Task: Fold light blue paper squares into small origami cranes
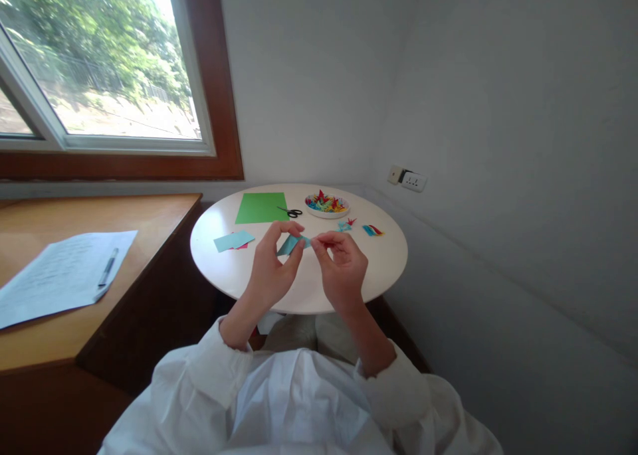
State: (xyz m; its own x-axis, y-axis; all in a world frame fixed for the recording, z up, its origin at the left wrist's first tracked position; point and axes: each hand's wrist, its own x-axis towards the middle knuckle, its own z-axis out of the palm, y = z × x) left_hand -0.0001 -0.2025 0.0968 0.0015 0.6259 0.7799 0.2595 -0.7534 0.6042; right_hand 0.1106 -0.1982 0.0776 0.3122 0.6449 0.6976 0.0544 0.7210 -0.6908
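Observation:
A small piece of light blue folded paper (289,245) is held up above the round white table (309,295). My left hand (276,262) pinches it between thumb and fingers. At the paper's right tip, my right hand (343,264) is closed, thumb against forefinger, gripping that end. Light blue paper sheets (234,240) lie to the left with a pink one peeking out beneath. Behind my hands is a green sheet (259,208), and black-handled scissors (293,212) rest at its right edge.
A white bowl (327,214) of colourful folded paper pieces stands at the table's back. Right of my hands lie small red and blue folded pieces (345,225) and a colourful stack (373,230). A wooden desk (149,242) with written paper (64,269) and a pen (108,267) is left.

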